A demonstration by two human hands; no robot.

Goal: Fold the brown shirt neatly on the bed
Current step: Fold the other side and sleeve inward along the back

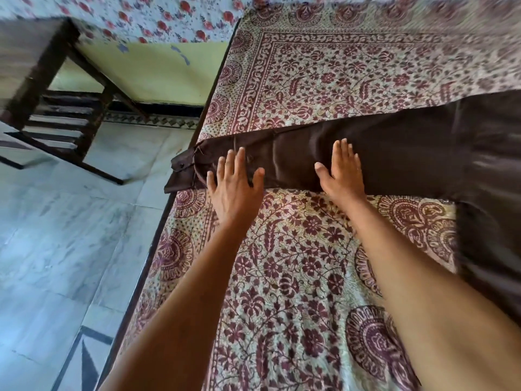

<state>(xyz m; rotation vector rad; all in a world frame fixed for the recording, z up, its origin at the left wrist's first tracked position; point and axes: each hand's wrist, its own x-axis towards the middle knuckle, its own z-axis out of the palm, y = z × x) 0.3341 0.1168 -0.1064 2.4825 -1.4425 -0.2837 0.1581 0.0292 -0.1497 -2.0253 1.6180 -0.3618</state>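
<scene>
Both my left hand (235,187) and right hand (342,173) are lying flat, fingers straight, gripping nothing, pressing the dark brown glossy cloth shirt (408,153) spread across the maroon-patterned cloth-covered bed (310,80). Its buttoned cuff (180,167) is overhanging the bed's edge, so I am judging the slick sleeve could be sliding off and creasing.

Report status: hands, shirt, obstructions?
Left hand and right hand both flat, pressing the brown shirt sleeve. Cuff overhangs the bed edge. No obstruction seen near it.

We record two forearms, bare along their whole visible length. The left hand (236,190) and the right hand (342,176) are bare as well, with slim fingers and short nails where these show.
</scene>
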